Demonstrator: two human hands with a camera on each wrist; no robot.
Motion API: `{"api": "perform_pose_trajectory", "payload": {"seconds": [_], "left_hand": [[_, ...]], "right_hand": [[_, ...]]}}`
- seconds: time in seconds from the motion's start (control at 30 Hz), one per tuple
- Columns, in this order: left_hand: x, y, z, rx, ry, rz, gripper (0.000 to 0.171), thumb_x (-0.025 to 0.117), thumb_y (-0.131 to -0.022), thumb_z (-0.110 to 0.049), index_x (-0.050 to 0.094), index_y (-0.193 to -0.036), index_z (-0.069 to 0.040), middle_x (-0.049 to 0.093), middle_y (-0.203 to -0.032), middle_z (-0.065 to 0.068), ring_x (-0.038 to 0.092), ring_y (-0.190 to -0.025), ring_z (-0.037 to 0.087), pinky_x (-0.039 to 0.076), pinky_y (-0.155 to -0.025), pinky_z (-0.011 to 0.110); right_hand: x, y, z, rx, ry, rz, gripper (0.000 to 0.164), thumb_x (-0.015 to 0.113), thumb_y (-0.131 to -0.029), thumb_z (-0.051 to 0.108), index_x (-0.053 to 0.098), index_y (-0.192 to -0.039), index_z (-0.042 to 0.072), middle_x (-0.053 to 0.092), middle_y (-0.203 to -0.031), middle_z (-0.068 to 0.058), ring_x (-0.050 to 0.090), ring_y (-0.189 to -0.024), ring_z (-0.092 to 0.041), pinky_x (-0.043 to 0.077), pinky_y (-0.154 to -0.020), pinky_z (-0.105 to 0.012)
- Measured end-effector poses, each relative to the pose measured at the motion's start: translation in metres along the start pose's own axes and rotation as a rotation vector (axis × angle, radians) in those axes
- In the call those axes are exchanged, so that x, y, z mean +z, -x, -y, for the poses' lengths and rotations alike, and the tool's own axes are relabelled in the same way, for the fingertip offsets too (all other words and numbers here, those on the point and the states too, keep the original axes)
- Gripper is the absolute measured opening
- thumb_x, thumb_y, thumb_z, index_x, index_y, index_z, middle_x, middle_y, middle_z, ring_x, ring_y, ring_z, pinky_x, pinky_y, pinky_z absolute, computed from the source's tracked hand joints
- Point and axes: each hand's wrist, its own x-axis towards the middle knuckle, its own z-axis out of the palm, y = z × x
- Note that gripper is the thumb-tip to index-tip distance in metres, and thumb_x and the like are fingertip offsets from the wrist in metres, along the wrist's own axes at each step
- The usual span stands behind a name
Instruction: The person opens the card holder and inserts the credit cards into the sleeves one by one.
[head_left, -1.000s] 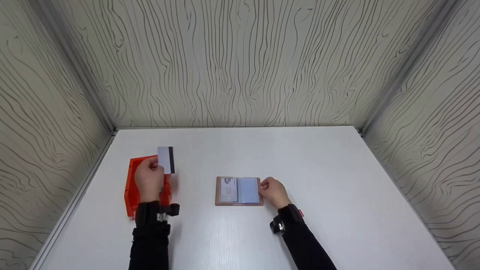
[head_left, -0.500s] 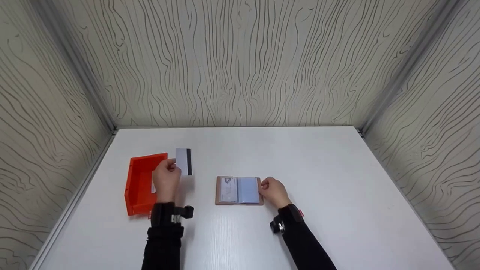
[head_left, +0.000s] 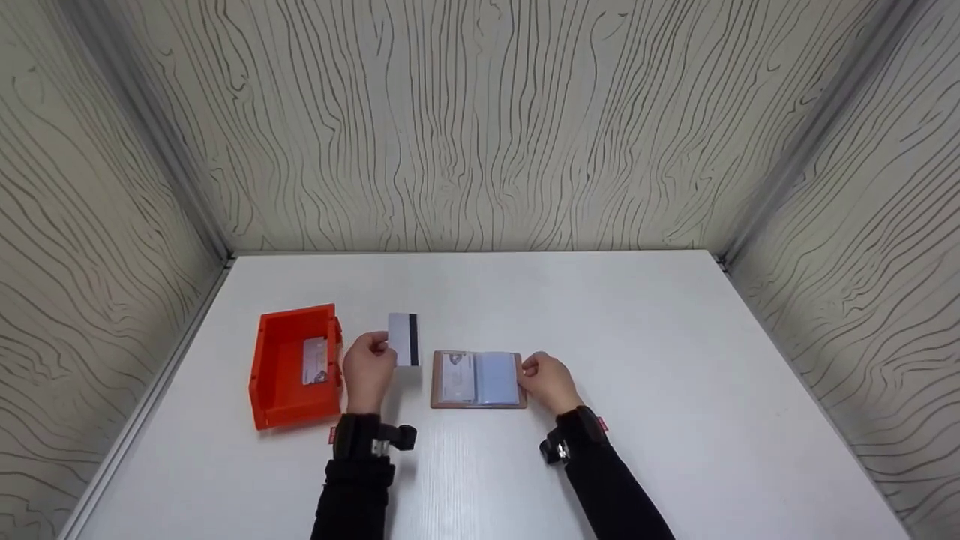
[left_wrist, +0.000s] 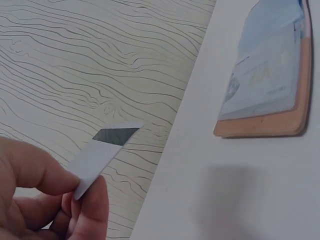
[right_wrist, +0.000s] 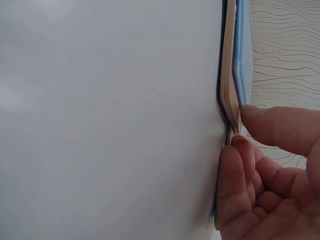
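My left hand (head_left: 368,373) pinches a white card (head_left: 403,339) with a dark stripe between thumb and fingers, just left of the card holder and above the table. In the left wrist view the card (left_wrist: 102,155) tilts up from the fingertips. The brown card holder (head_left: 436,382) lies spread open on the table. A printed card (head_left: 457,377) shows in its left clear sleeve; the right sleeve (head_left: 497,378) looks bluish. My right hand (head_left: 551,382) pinches the holder's right edge; the right wrist view has the thumb on top of the cover (right_wrist: 227,95) and fingers beneath.
An orange-red bin (head_left: 274,367) stands on the left of the white table (head_left: 637,330), with a printed card (head_left: 315,361) inside against its right wall. Patterned panels (head_left: 465,135) enclose the back and both sides. Each wrist wears a black strap with a small camera.
The left hand has carried the white card rightward, from over the bin to beside the card holder. The printed card in the bin has come into full view. The right hand stays put.
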Motion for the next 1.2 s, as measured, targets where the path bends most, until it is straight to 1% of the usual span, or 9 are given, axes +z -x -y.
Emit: {"api": "perform_pose_trajectory", "payload": {"seconds": [0.23, 0.3, 0.43, 0.53, 0.7, 1.0, 1.2], "left_hand": [[0.024, 0.007, 0.009, 0.035, 0.009, 0.011, 0.028, 0.059, -0.082, 0.002, 0.068, -0.109, 0.006, 0.064, -0.093, 0.014, 0.058, -0.087, 0.028, 0.051, -0.073, 0.037], [0.029, 0.009, 0.011, 0.048, 0.004, 0.014, 0.028, 0.059, -0.081, 0.003, 0.068, -0.107, 0.007, 0.064, -0.09, 0.013, 0.059, -0.085, 0.027, 0.051, -0.071, 0.036], [0.039, 0.015, 0.013, 0.064, -0.028, 0.023, 0.026, 0.06, -0.079, 0.004, 0.069, -0.104, 0.006, 0.064, -0.088, 0.011, 0.059, -0.083, 0.027, 0.05, -0.073, 0.038], [0.047, 0.02, 0.014, 0.07, -0.059, 0.042, 0.026, 0.06, -0.079, 0.005, 0.069, -0.104, 0.006, 0.064, -0.087, 0.01, 0.059, -0.083, 0.026, 0.049, -0.075, 0.039], [0.058, 0.025, 0.017, 0.083, -0.099, 0.064, 0.026, 0.06, -0.078, 0.006, 0.069, -0.103, 0.006, 0.064, -0.085, 0.009, 0.059, -0.082, 0.024, 0.05, -0.075, 0.039], [0.074, 0.032, 0.019, 0.114, -0.097, 0.074, 0.023, 0.06, -0.074, 0.007, 0.068, -0.095, 0.005, 0.063, -0.081, 0.007, 0.058, -0.079, 0.024, 0.05, -0.073, 0.037], [0.08, 0.036, 0.023, 0.151, -0.116, 0.077, 0.019, 0.06, -0.072, 0.007, 0.067, -0.09, 0.004, 0.062, -0.078, 0.008, 0.057, -0.075, 0.023, 0.049, -0.07, 0.037]], "right_hand": [[0.001, 0.0, -0.001, -0.042, 0.0, -0.023, 0.015, 0.069, -0.087, 0.012, 0.064, -0.092, -0.001, 0.063, -0.078, -0.004, 0.059, -0.075, -0.021, 0.049, -0.073, -0.038], [0.001, 0.0, -0.001, -0.044, -0.001, -0.026, 0.015, 0.069, -0.087, 0.012, 0.064, -0.092, -0.001, 0.063, -0.078, -0.004, 0.059, -0.075, -0.022, 0.049, -0.073, -0.038], [0.0, 0.0, -0.001, -0.036, 0.0, -0.022, 0.015, 0.069, -0.086, 0.011, 0.064, -0.092, -0.001, 0.062, -0.077, -0.003, 0.059, -0.075, -0.022, 0.048, -0.074, -0.039], [0.0, 0.001, 0.0, -0.034, 0.0, -0.02, 0.015, 0.069, -0.086, 0.011, 0.064, -0.092, -0.001, 0.062, -0.077, -0.003, 0.059, -0.074, -0.022, 0.048, -0.074, -0.039], [0.001, 0.001, 0.0, -0.04, -0.003, -0.022, 0.015, 0.069, -0.086, 0.011, 0.064, -0.092, -0.002, 0.063, -0.077, -0.004, 0.059, -0.075, -0.022, 0.049, -0.074, -0.039], [0.0, 0.0, 0.001, -0.033, -0.009, -0.029, 0.015, 0.069, -0.087, 0.012, 0.064, -0.091, -0.002, 0.062, -0.077, -0.004, 0.059, -0.075, -0.022, 0.049, -0.074, -0.039], [0.001, 0.0, -0.002, -0.046, -0.016, -0.03, 0.015, 0.07, -0.086, 0.012, 0.064, -0.091, -0.002, 0.062, -0.077, -0.003, 0.057, -0.074, -0.021, 0.048, -0.073, -0.038]]}}
